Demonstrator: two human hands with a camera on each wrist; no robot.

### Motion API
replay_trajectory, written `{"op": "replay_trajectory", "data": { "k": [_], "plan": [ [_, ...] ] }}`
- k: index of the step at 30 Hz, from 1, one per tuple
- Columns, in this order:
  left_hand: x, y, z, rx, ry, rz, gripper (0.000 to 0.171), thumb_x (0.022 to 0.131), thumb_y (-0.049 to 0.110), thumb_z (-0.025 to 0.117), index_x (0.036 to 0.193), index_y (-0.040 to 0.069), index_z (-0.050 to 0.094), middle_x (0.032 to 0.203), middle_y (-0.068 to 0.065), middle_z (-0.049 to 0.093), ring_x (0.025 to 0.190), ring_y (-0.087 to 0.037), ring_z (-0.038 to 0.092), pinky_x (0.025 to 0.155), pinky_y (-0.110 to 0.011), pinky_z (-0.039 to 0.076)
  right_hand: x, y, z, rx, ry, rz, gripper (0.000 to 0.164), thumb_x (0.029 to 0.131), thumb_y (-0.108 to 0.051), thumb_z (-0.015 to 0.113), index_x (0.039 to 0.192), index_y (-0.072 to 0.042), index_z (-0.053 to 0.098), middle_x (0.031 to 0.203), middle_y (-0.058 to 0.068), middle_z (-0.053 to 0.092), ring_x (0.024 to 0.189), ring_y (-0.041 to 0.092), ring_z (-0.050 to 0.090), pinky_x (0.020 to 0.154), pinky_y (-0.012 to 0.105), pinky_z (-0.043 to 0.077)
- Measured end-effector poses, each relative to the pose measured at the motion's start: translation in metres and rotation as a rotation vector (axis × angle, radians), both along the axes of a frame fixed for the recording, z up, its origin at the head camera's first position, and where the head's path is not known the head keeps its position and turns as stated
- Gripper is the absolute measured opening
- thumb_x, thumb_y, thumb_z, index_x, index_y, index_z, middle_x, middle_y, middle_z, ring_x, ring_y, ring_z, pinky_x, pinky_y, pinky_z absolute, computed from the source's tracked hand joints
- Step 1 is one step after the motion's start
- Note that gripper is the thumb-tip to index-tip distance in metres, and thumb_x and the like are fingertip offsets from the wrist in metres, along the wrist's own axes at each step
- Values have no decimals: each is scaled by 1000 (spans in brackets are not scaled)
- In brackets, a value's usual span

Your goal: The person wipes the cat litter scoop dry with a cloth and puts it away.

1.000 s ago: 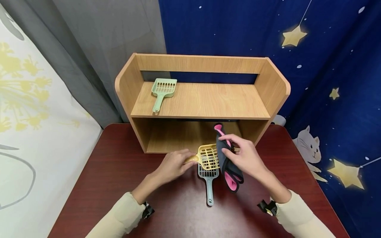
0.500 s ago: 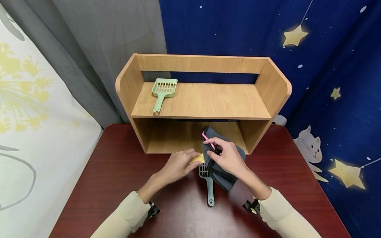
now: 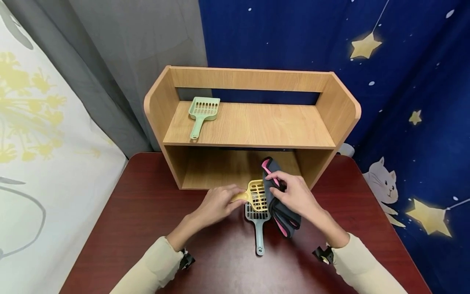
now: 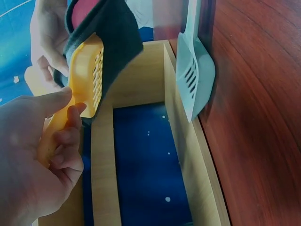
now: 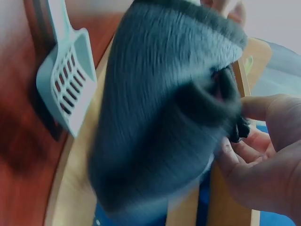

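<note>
One grey scoop [image 3: 258, 223] lies nearest on the bench [image 3: 220, 261], handle end toward the camera, its head partly hidden by the yellow scoop [image 3: 258, 195]. Left hand [image 3: 217, 203] is on the yellow scoop directly, fingers gripping the handle, holding it up off the bench. Long axis runs roughly left to right: handle at the left hand, slotted head to the right. Right hand [image 3: 296, 195] is past the head's end, thumb and fingers pinching a folded dark cloth [image 3: 283, 215] with pink inside; cloth overlaps the head's right edge, between it and that hand. Can't tell how firmly it presses; blurred in right wrist view. Farther back: wooden shelf [image 3: 253, 145], green scoop [image 3: 199, 118] on its upper board, left side. Starry blue curtain [image 3: 271, 36] behind.
</note>
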State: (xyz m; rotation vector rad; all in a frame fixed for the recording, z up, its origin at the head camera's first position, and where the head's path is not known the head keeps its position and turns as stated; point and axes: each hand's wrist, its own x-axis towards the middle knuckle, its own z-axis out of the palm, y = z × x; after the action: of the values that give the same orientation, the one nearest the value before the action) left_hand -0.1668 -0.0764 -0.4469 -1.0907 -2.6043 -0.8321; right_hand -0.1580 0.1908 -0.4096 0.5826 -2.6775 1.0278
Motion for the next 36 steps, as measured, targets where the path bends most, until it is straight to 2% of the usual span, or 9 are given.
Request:
{"op": "replay_trajectory", "data": {
  "k": [6, 8, 11, 14, 20, 23, 26, 32, 36],
  "plan": [
    [2, 6, -4, -16, -33, -34, 28, 100, 26, 76, 118, 6, 77, 93, 4, 70, 69, -7, 51, 60, -24, 41, 5, -20, -9, -64, -74, 43, 32, 86, -3, 82, 114, -19, 78, 87, -4, 73, 71, 6, 60, 63, 23, 48],
    [2, 7, -3, -13, -34, -34, 27, 100, 26, 76, 118, 6, 77, 93, 4, 70, 69, -7, 51, 60, -24, 41, 7, -26, -8, -115, -68, 43, 31, 86, -2, 83, 113, -18, 79, 94, -1, 74, 76, 8, 63, 67, 24, 52],
    [1, 8, -2, 3, -25, -35, 27, 99, 25, 77, 117, 5, 77, 93, 3, 70, 69, -8, 52, 60, -23, 41, 7, -31, -4, -183, -48, 38, 31, 87, -2, 83, 113, -17, 78, 94, 0, 71, 81, 10, 64, 71, 23, 55],
    [1, 7, 0, 8, -23, -33, 27, 98, 24, 78, 117, 5, 77, 94, 2, 70, 70, -9, 54, 60, -23, 41, 7, -31, -1, -195, -42, 31, 31, 87, -3, 84, 114, -17, 78, 89, -2, 65, 76, 9, 60, 66, 21, 52],
    [1, 5, 0, 11, -17, -27, 26, 98, 24, 77, 117, 7, 77, 95, 4, 71, 71, -8, 52, 61, -23, 41, 8, -22, -3, -57, -27, 46, 30, 87, -6, 84, 113, -19, 78, 72, -10, 49, 60, 2, 38, 56, 22, 36],
    [2, 2, 1, 5, -10, -15, 28, 98, 27, 77, 118, 8, 78, 95, 5, 72, 71, -8, 54, 61, -24, 42, 8, -11, -2, -6, -12, 38, 30, 87, -7, 83, 113, -19, 78, 68, -11, 47, 56, 1, 35, 53, 23, 33],
    [2, -1, 3, -6, -1, -2, 30, 98, 29, 77, 120, 8, 77, 100, 3, 74, 73, -9, 58, 62, -26, 46, 9, 2, 1, 2, 8, 0, 29, 87, -4, 84, 113, -16, 78, 68, -8, 50, 55, 2, 39, 53, 24, 35],
    [1, -10, 5, -3, 6, 16, 31, 98, 28, 78, 121, 7, 77, 102, 2, 76, 74, -9, 59, 62, -27, 47, 11, 23, 7, -57, 13, -58, 31, 86, 2, 83, 113, -11, 77, 88, 4, 65, 79, 12, 69, 72, 29, 58],
    [0, -15, 4, -1, 22, 14, 30, 98, 27, 78, 120, 6, 77, 100, 2, 75, 74, -9, 60, 63, -28, 50, 14, 33, 8, -118, -14, -70, 32, 86, 5, 82, 114, -11, 78, 97, 8, 67, 89, 18, 73, 79, 23, 58]
  ]
}}
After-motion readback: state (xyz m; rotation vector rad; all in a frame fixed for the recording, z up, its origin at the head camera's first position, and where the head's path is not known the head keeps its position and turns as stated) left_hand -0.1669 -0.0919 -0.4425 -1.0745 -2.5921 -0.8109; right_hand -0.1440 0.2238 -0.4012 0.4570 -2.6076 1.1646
